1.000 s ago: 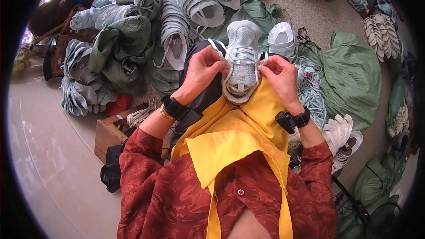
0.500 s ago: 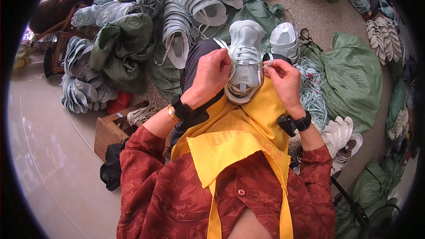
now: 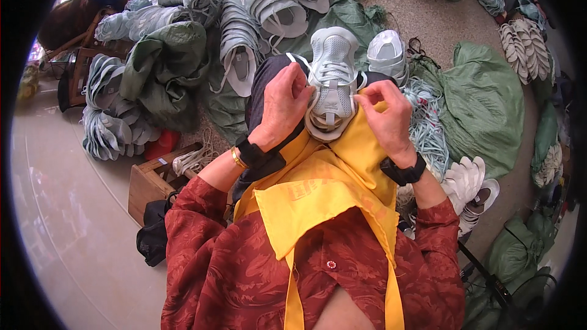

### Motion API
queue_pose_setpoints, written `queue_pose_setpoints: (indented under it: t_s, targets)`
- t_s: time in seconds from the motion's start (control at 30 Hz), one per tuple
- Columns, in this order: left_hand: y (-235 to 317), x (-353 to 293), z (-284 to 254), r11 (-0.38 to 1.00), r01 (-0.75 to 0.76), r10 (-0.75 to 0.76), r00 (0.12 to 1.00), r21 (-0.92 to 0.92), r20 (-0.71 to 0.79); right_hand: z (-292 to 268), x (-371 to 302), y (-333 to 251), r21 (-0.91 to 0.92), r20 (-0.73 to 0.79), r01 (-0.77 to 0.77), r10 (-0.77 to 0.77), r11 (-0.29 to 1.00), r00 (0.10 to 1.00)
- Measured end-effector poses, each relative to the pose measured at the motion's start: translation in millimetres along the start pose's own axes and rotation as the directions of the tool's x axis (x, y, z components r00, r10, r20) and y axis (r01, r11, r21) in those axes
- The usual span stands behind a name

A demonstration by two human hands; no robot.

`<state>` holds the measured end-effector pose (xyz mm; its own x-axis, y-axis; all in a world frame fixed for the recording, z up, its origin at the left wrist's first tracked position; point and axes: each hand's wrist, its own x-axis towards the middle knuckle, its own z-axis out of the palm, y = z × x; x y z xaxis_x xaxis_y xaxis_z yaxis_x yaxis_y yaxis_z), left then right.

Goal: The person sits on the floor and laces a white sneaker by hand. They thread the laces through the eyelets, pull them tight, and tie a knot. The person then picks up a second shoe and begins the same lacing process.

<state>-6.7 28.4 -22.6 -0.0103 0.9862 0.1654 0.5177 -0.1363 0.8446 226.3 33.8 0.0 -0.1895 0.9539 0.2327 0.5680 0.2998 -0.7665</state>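
A pale grey-green sneaker [image 3: 332,88] rests on my lap, its mesh toe pointing away from me, with pale laces criss-crossed over the tongue. My left hand [image 3: 282,102] is at the sneaker's left side, thumb and fingers pinched; a lace [image 3: 297,58] loops up beside its fingertips. On the other side my right hand [image 3: 387,117] is closed in a pinch on a lace [image 3: 360,83] near the eyelets. Both hands are close to the shoe's upper. What exactly lies between the left fingertips is partly hidden.
Stacked sneaker uppers [image 3: 239,43] lie ahead and left, beside a crumpled green sack [image 3: 168,76]. Another pale sneaker [image 3: 387,54] stands beyond my right knee. Pale laces [image 3: 427,125] lie heaped at the right next to a green bag [image 3: 483,104]. A wooden stool [image 3: 147,186] stands to my left.
My right hand has shifted a little toward me and turned, its fingertips now lower along the sneaker's right side. The left hand has moved only slightly. The sneaker stays on my lap.
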Motion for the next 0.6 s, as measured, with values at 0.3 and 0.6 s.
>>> queue_pose_setpoints:
  t_s: [0.3,0.6]
  targets:
    - [-1,-3,-1,0.997,-0.078,0.078,0.995,-0.006,0.069,10,-4,5,-0.097,0.065,0.063,-0.057,0.993,0.996]
    - [5,-9,-5,0.990,-0.140,0.138,0.985,0.010,0.107,15,0,11,-0.128,0.051,0.025,-0.019,0.991,0.999]
